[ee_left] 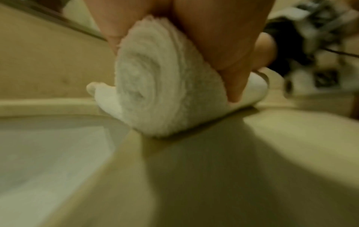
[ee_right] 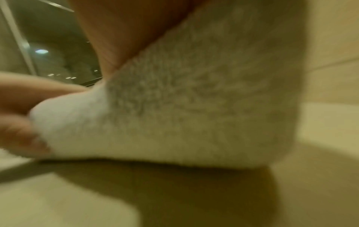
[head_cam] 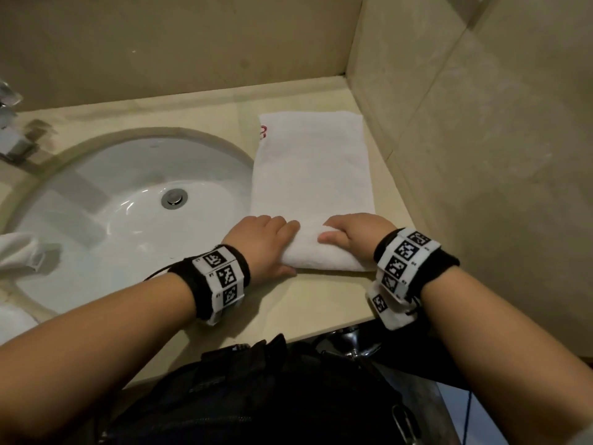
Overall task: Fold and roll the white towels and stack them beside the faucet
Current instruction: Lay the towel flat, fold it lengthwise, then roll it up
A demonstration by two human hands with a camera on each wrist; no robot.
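Terry cloth, thick and soft: that is what I have under both hands. The white towel (head_cam: pixel 313 175) lies folded into a long strip on the desk (head_cam: pixel 308 303), to the right of the sink (head_cam: pixel 96 194), its far end close to the corner of the walls. The near end is already wound into a roll (head_cam: pixel 324 252), a few turns deep going by the spiral seen from my left wrist (ee_left: pixel 147 86).

My left hand (head_cam: pixel 260 242) grips the roll's left end, fingers (head_cam: pixel 282 226) curled over the top and thumb at the near side. My right hand (head_cam: pixel 349 232) grips the right end likewise, its fingers wrapped over the pile.

Handling, as I judge it: light, limp, no stiffness of its own. It should hold shape only while pressed, and the roll will likely spring loose if I let go. The pile gives good grip, not slippery. Nothing fragile.

Where to hold: both ends of the roll, as now, pressing down and forward evenly. Uneven pressure would probably cone the roll. The strip's left edge runs close along the sink rim, so drift that way could drop an end into the basin.

More white cloth (head_cam: pixel 19 252) sits at the sink's left edge. The faucet (head_cam: pixel 12 130) stands at far left, well apart from this towel.
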